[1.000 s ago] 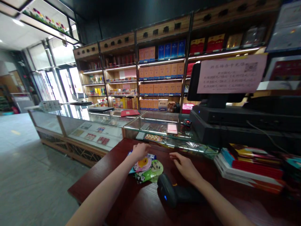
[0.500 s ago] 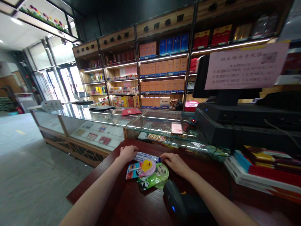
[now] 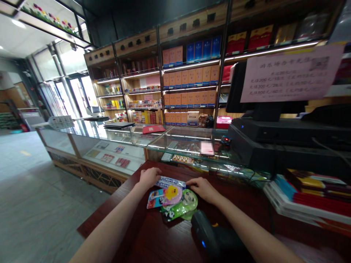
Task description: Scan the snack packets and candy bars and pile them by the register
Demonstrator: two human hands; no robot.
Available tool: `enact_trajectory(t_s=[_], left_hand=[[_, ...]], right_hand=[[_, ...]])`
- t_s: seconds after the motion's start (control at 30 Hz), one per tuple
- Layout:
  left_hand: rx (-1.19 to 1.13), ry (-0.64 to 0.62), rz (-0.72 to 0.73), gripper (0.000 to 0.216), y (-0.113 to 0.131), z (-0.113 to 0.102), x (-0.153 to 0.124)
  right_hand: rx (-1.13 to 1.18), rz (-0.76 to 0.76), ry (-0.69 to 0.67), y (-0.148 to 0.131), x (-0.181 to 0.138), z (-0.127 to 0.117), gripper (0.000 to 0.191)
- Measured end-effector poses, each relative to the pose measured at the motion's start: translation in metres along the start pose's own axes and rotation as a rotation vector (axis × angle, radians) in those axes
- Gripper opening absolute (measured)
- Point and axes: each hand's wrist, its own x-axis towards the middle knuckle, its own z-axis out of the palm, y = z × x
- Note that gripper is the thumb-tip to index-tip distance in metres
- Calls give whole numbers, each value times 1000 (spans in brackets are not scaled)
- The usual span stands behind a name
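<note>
My left hand (image 3: 149, 178) rests on the dark red wooden table, fingers curled at the left end of a long blue-and-white packet (image 3: 171, 182). At the packet's other end are the bent fingers of my right hand (image 3: 202, 189). Just in front of the packet lies a flat lollipop pack with a yellow duck on pink (image 3: 172, 193). It partly covers a green panda lollipop pack (image 3: 179, 208); another green edge shows beneath. Close to my right forearm is a black handheld barcode scanner (image 3: 204, 230) with a blue light.
Beyond the table (image 3: 153, 237) stands a glass display counter (image 3: 189, 137). A monitor (image 3: 236, 87) bearing a pink paper sign (image 3: 287, 76) is at right, above a stack of books or papers (image 3: 298, 204). Shelves of boxed goods (image 3: 189, 80) line the back wall.
Both hands stay almost where they were. The right fingertips have shifted slightly left, covering the dark blue end of the packet that showed before.
</note>
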Motion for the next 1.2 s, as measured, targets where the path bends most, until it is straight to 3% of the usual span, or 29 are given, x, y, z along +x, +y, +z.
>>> enact_trajectory(t_s=[0.13,0.43,0.7,0.93,1.07,1.2], left_hand=[[-78,7,10,35,3,3,5],[-293,97,137,47,33,-1,10],[-494,256,292,34,85,-1,-5],[-699,352,522,17,126,11,-20],[-745,343,553,14,143,17,-29],[-828,266,480,16,151,18,-36]], right_hand=[[61,39,42,9,-1,0,48],[40,180,296,25,-18,-21,47],[60,175,641,27,-71,-50,33],[96,164,770,32,-123,-71,29],[101,152,819,36,-140,-75,31],[143,170,847,36,-145,-76,31]])
